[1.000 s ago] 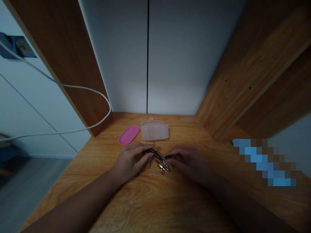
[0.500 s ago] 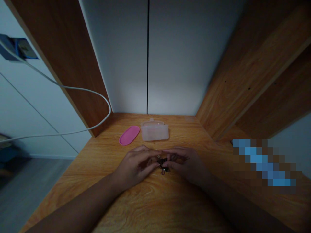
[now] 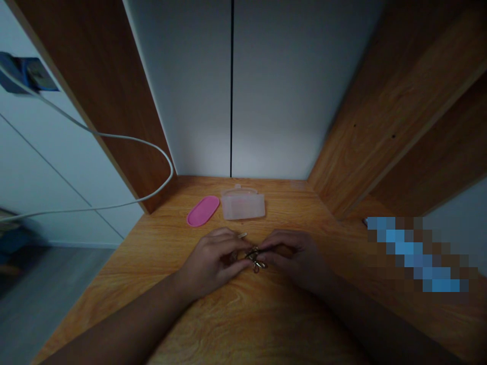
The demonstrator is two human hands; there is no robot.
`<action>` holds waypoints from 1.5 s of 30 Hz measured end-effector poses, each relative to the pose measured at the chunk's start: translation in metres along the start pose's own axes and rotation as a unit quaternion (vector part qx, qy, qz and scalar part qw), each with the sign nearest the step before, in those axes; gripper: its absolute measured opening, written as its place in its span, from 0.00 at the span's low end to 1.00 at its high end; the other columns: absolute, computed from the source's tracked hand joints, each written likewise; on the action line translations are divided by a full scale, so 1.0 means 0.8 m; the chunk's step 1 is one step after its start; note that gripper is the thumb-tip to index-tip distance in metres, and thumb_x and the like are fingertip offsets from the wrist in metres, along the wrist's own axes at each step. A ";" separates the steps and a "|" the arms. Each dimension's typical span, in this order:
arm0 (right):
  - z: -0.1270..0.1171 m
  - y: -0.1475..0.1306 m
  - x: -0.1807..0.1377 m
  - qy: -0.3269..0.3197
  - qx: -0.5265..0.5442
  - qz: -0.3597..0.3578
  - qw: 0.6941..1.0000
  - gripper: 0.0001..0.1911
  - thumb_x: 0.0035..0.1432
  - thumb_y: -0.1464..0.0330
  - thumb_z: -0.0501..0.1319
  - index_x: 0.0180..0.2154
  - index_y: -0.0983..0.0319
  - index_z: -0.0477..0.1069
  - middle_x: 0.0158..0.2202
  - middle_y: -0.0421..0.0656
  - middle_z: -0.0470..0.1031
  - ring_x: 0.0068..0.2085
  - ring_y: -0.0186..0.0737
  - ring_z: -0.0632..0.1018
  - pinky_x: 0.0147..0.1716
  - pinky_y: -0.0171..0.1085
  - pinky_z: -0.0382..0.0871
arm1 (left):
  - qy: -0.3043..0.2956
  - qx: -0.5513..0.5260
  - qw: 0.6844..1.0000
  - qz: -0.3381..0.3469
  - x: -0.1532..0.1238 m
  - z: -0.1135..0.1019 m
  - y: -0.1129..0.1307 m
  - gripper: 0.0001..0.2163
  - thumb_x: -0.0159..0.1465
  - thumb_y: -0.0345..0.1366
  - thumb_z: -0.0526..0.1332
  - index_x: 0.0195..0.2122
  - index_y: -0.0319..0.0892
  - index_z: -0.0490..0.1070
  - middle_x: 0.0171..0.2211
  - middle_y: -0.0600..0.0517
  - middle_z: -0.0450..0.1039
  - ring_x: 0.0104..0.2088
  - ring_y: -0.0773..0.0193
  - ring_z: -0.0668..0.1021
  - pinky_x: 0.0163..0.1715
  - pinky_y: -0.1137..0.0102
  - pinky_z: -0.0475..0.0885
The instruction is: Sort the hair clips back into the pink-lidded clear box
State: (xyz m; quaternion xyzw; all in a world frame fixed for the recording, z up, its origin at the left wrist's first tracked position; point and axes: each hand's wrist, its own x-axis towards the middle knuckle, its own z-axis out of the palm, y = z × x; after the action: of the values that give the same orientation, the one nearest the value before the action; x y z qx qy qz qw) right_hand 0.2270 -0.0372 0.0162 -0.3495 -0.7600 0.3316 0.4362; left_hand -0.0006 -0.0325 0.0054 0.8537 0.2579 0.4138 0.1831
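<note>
Over the wooden table, my left hand (image 3: 213, 256) and my right hand (image 3: 294, 256) meet at a small keychain-like metal clasp (image 3: 260, 264) with a ring and dark parts. Both hands pinch it between thumb and fingertips, the left from one side and the right from the other. Fingers cover part of it, and its exact make is too small and dim to tell. A pale, thin piece (image 3: 242, 235) shows just beyond my left fingertips; I cannot tell whether it belongs to the clasp.
Beyond my hands stands a translucent plastic box (image 3: 243, 207), with a pink oval lid or tray (image 3: 203, 211) lying to its left. A white cable (image 3: 167, 157) loops in at the left. Wooden side panels (image 3: 365, 121) and a white back panel (image 3: 274, 101) enclose the tabletop (image 3: 236, 324). A pixelated patch covers something blue at the right.
My fingertips have shifted, drawing a little apart at the far side. More of the shiny clasp shows between them, and the pale thin piece has come into sight. The box and pink piece stay put.
</note>
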 end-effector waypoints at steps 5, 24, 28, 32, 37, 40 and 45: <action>-0.002 -0.004 -0.001 0.026 -0.038 -0.012 0.999 0.04 0.55 0.65 0.71 0.32 0.59 0.81 0.27 0.40 0.81 0.27 0.34 0.80 0.27 0.31 0.72 | -0.021 0.004 1.000 0.017 0.001 -0.002 0.002 0.07 0.62 0.36 0.69 0.41 0.43 0.78 0.32 0.52 0.81 0.35 0.64 0.78 0.40 0.67 0.74; 0.003 0.000 -0.005 -0.021 -0.041 0.032 0.998 0.05 0.56 0.65 0.68 0.31 0.60 0.76 0.26 0.39 0.80 0.26 0.34 0.79 0.26 0.31 0.73 | -0.002 0.061 0.998 0.002 -0.001 0.001 -0.002 0.06 0.64 0.32 0.65 0.42 0.44 0.79 0.34 0.50 0.82 0.38 0.61 0.79 0.40 0.66 0.74; -0.001 0.011 -0.001 -0.007 -0.130 -0.008 0.991 0.13 0.55 0.64 0.70 0.43 0.57 0.76 0.40 0.43 0.81 0.41 0.42 0.80 0.43 0.41 0.76 | 0.059 0.087 0.993 -0.050 0.002 -0.005 -0.006 0.05 0.66 0.32 0.63 0.40 0.44 0.78 0.37 0.49 0.81 0.40 0.59 0.79 0.42 0.63 0.75; -0.008 0.026 0.002 0.025 -0.232 -0.005 0.972 0.35 0.57 0.63 0.68 0.64 0.55 0.59 0.65 0.49 0.63 0.65 0.50 0.64 0.64 0.53 0.59 | 0.129 0.113 0.975 -0.141 0.005 -0.012 -0.019 0.05 0.67 0.34 0.60 0.40 0.44 0.76 0.55 0.45 0.74 0.57 0.53 0.74 0.58 0.52 0.68; -0.014 0.039 -0.002 -0.037 -0.243 0.060 0.967 0.50 0.60 0.58 0.65 0.71 0.59 0.36 0.73 0.51 0.42 0.72 0.52 0.49 0.69 0.57 0.48 | 0.064 0.106 0.979 -0.162 0.004 -0.013 -0.032 0.08 0.70 0.35 0.56 0.47 0.43 0.72 0.66 0.42 0.60 0.68 0.51 0.60 0.65 0.45 0.58; -0.014 0.039 -0.003 -0.052 -0.218 0.070 0.972 0.49 0.61 0.58 0.63 0.71 0.59 0.35 0.73 0.51 0.42 0.72 0.53 0.49 0.69 0.57 0.47 | 0.030 0.106 0.984 -0.141 0.004 -0.013 -0.033 0.11 0.71 0.34 0.54 0.53 0.44 0.68 0.67 0.42 0.58 0.69 0.51 0.59 0.65 0.44 0.57; -0.012 0.034 -0.001 0.004 -0.187 0.061 0.980 0.46 0.62 0.64 0.63 0.71 0.55 0.37 0.69 0.50 0.56 0.67 0.52 0.61 0.66 0.56 0.56 | 0.076 0.100 0.979 -0.159 0.005 -0.017 -0.030 0.07 0.71 0.32 0.53 0.47 0.43 0.68 0.62 0.44 0.65 0.64 0.53 0.65 0.63 0.49 0.62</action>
State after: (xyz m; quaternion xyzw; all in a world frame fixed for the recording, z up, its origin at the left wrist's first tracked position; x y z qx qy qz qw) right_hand 0.2426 -0.0209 -0.0022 -0.4723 -0.7838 0.2082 0.3454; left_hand -0.0165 -0.0096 0.0036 0.7821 0.4436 0.4147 0.1399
